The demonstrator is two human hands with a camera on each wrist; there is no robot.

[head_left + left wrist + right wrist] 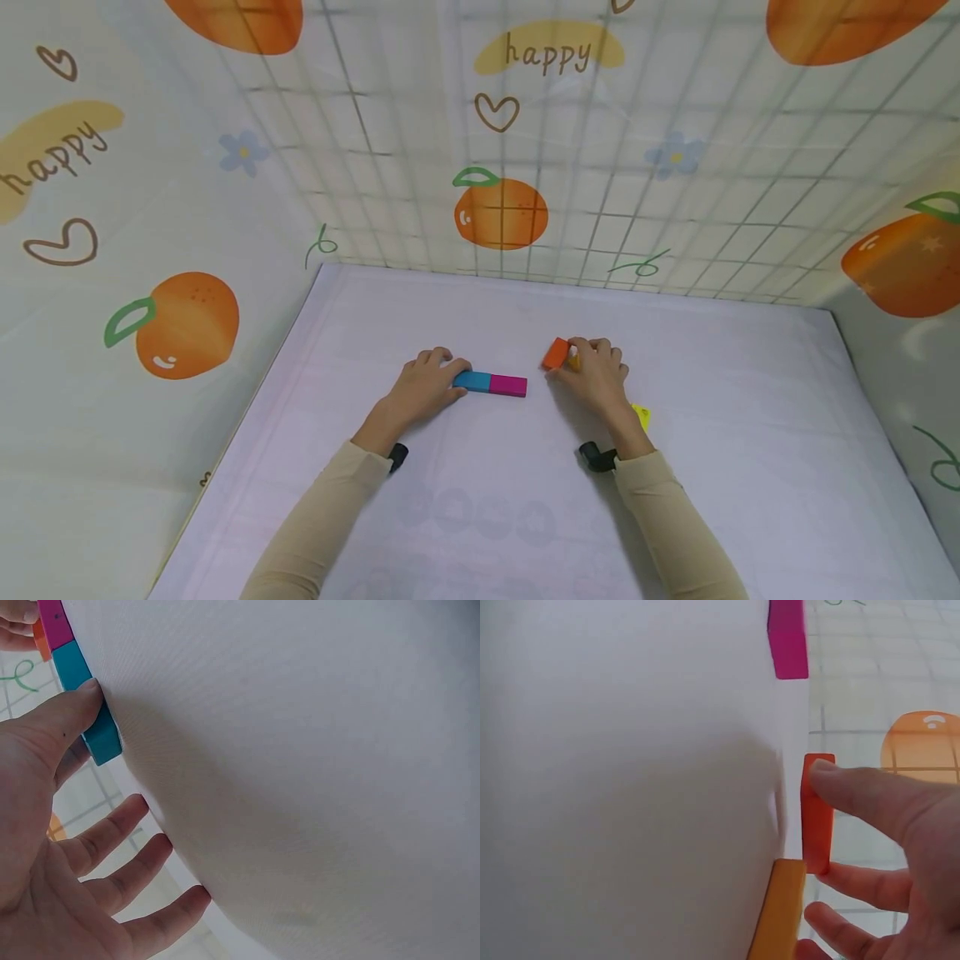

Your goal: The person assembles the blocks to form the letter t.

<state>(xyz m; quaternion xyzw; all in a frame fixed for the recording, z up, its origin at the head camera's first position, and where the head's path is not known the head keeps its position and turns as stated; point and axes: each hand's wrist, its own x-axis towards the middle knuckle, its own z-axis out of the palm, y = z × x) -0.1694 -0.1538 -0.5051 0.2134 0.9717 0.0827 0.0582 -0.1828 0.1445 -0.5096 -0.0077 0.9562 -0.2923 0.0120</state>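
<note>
In the head view, a blue block (473, 382) and a magenta block (508, 386) lie end to end on the white table. My left hand (426, 385) pinches the blue block at its left end between thumb and index finger; the other fingers spread beyond it in the left wrist view. To the right, my right hand (596, 375) holds an orange-red block (817, 817) by its ends, thumb on one and a finger at the other. Close by the right fingers is a yellow-orange block (778, 907), mostly hidden by the hand from above.
A bright yellow block (642, 416) lies partly hidden behind the right wrist. Black wrist cameras (597, 457) sit under both forearms. A patterned cloth (577, 167) with oranges and grid lines rises at the table's back edge and along the sides.
</note>
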